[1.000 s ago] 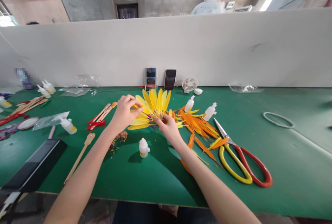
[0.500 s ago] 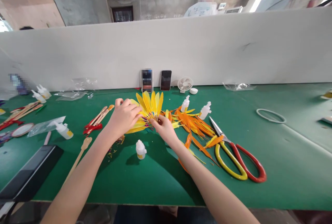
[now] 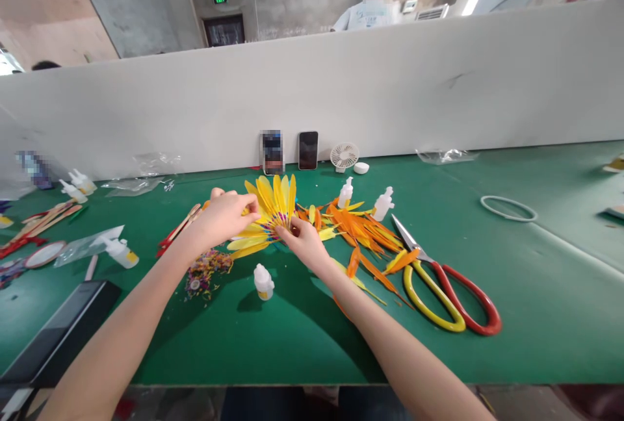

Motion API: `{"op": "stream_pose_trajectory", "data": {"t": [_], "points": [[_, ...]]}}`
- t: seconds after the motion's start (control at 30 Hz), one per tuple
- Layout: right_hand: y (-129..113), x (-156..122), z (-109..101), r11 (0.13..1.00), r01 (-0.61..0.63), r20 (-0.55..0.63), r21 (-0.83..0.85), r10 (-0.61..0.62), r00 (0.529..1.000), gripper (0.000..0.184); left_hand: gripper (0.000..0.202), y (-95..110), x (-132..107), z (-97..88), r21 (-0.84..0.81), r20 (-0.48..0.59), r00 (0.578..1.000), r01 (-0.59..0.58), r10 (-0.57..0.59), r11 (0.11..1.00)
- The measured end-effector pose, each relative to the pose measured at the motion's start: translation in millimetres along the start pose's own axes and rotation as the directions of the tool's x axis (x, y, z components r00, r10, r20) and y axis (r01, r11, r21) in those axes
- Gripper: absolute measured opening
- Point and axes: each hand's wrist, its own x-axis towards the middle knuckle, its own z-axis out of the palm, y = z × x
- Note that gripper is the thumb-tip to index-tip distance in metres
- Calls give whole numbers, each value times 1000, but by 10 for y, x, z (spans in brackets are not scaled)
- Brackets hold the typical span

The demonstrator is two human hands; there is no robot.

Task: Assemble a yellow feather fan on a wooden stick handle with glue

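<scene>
A fan of yellow feathers point(image 3: 279, 197) is spread out above the table, with small pink and blue bits near its base. My right hand point(image 3: 306, 244) pinches the fan at its lower right, thumb and fingers closed. At its left side is my left hand point(image 3: 225, 214), fingers pressed together close to the feathers; what lies between the fingertips is hidden. Below the fan stands a small white glue bottle point(image 3: 264, 282). A pile of colourful scraps point(image 3: 208, 270) lies beneath my left wrist.
Loose orange feathers point(image 3: 363, 229) lie to the right, beside large scissors point(image 3: 433, 271) with yellow and red handles. Two more glue bottles point(image 3: 383, 204) stand behind them. Phones point(image 3: 308, 151) and a small fan point(image 3: 344, 156) rest by the white partition point(image 3: 316, 89). A black box point(image 3: 58, 330) sits left.
My left hand has drawn back to the left and its fingers have closed, baring more of the fan. The scrap pile shows more. The camera view has shifted slightly.
</scene>
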Motion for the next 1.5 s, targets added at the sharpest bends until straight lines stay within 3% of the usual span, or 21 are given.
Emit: {"op": "stream_pose_trajectory", "data": {"t": [0.17, 0.27, 0.37, 0.57, 0.87, 1.1, 1.23, 1.4, 1.5], "points": [[8, -4, -7, 999, -6, 55, 33, 4, 998, 29, 22, -41, 53, 101, 106, -77, 990, -111, 120, 988], [8, -14, -5, 999, -14, 98, 38, 10, 995, 29, 30, -69, 96, 179, 184, -145, 951, -247, 275, 951], [15, -13, 2, 999, -24, 114, 27, 20, 993, 30, 33, -77, 125, 221, 186, -130, 928, -323, 349, 928], [79, 20, 22, 994, -13, 144, 105, -2, 990, 28, 22, -35, 113, 246, 196, -97, 947, -283, 305, 939], [113, 19, 34, 986, -77, 126, 144, 59, 990, 30, 24, 92, -24, 229, 434, -107, 909, -323, 404, 841], [88, 16, 22, 983, -121, 96, 137, 109, 989, 28, 22, 94, -51, 297, 435, -203, 894, -284, 400, 855], [95, 24, 28, 982, -106, 54, 158, 99, 994, 27, 19, 54, -75, 393, 419, -321, 842, -285, 434, 862], [96, 27, 37, 982, -65, -16, 177, 69, 997, 28, 20, 44, -160, 547, 419, -520, 710, -272, 475, 866], [88, 25, 46, 981, -40, -29, 189, 46, 999, 26, 22, 59, -199, 629, 376, -561, 698, -264, 445, 888]]}}
